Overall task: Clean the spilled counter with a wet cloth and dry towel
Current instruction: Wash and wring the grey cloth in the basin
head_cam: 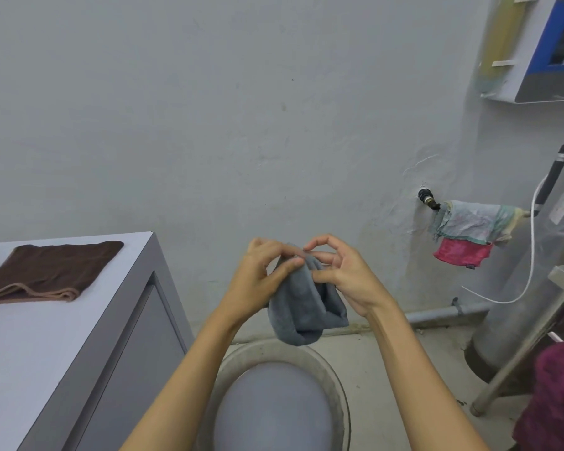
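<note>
A grey cloth (303, 307) hangs in the air between both hands, above a round basin of water (274, 408) on the floor. My left hand (258, 281) pinches its top edge between thumb and fingers. My right hand (342, 271) pinches the same edge from the right side, its fingers curled. A folded brown towel (46, 271) lies flat on the grey counter (30, 346) at the left, apart from both hands.
The counter's corner and cabinet side (137, 336) stand just left of my left forearm. On the wall at right a tap (428, 198) carries draped rags (469, 232). A metal cylinder (515, 304) and a table leg (515, 356) fill the right side.
</note>
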Demonstrator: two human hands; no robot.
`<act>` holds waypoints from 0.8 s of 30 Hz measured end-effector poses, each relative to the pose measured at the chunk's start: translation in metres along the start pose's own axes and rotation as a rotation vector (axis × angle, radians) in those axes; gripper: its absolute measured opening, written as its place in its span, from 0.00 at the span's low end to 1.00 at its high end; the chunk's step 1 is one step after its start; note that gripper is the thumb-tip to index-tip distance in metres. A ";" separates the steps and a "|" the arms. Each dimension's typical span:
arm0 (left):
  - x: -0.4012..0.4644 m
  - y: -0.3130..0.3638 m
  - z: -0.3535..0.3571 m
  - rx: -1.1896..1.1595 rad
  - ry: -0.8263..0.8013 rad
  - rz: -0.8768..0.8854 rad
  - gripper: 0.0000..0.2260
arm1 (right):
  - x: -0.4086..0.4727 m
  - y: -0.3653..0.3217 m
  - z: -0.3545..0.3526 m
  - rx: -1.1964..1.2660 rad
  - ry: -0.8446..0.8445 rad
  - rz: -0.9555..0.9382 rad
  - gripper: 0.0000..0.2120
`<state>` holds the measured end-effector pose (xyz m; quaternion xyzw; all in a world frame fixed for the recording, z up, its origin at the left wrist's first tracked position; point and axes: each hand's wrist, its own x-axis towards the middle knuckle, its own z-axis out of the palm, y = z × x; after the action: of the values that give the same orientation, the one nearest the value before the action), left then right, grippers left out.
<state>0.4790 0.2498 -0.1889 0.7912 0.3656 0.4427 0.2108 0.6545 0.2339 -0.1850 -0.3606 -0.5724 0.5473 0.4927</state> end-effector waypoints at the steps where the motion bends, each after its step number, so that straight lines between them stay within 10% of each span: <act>1: 0.000 -0.002 0.001 -0.013 0.019 -0.035 0.05 | 0.000 -0.001 -0.001 0.002 -0.010 -0.005 0.18; 6: -0.003 0.000 0.004 -0.210 -0.080 -0.200 0.07 | 0.002 0.002 0.003 -0.149 0.009 -0.092 0.12; 13: -0.007 -0.013 0.006 -0.066 0.185 -0.272 0.06 | -0.005 0.023 0.012 -0.394 -0.019 -0.087 0.05; 21: -0.006 -0.014 -0.018 -0.276 0.392 -0.312 0.03 | -0.013 0.054 0.019 -0.812 -0.222 0.052 0.20; 24: -0.010 -0.010 -0.022 -0.337 0.409 -0.316 0.03 | -0.005 0.058 0.020 -1.001 -0.063 0.064 0.17</act>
<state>0.4527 0.2486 -0.1897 0.5728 0.4405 0.6089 0.3273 0.6290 0.2316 -0.2414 -0.5533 -0.7680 0.2313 0.2248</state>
